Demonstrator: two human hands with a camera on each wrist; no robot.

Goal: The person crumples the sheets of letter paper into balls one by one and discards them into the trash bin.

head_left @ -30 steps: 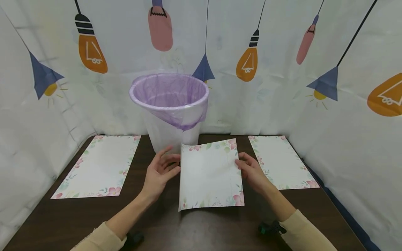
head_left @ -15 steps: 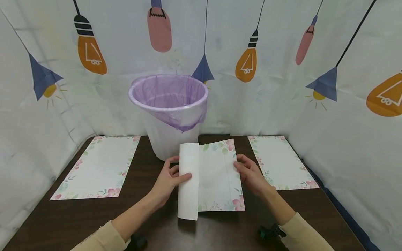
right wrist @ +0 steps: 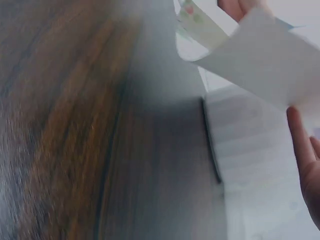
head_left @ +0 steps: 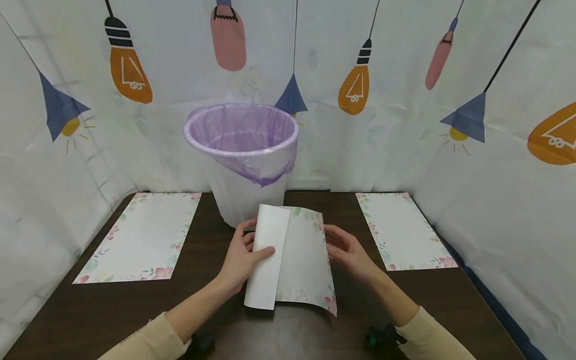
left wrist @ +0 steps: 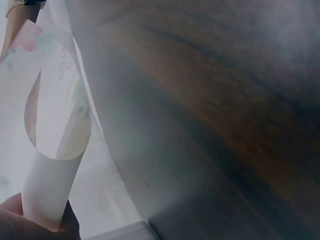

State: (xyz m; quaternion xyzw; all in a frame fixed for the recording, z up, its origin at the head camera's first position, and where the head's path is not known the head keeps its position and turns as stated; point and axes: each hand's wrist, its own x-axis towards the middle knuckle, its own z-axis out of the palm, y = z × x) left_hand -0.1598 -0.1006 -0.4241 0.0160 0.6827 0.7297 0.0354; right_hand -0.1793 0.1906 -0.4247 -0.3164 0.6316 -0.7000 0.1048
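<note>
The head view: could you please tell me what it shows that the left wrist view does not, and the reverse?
Only head: the purple liner over the bin's rim, the orange bulb prints on the backdrop and the flat sheet on the left.
Only left wrist: a look into the open end of the curled sheet.
Both: that curled sheet, the left hand holding it, and the dark table.

The flowered sheet [head_left: 303, 255] has folded over at left, and its right edge has curved.
</note>
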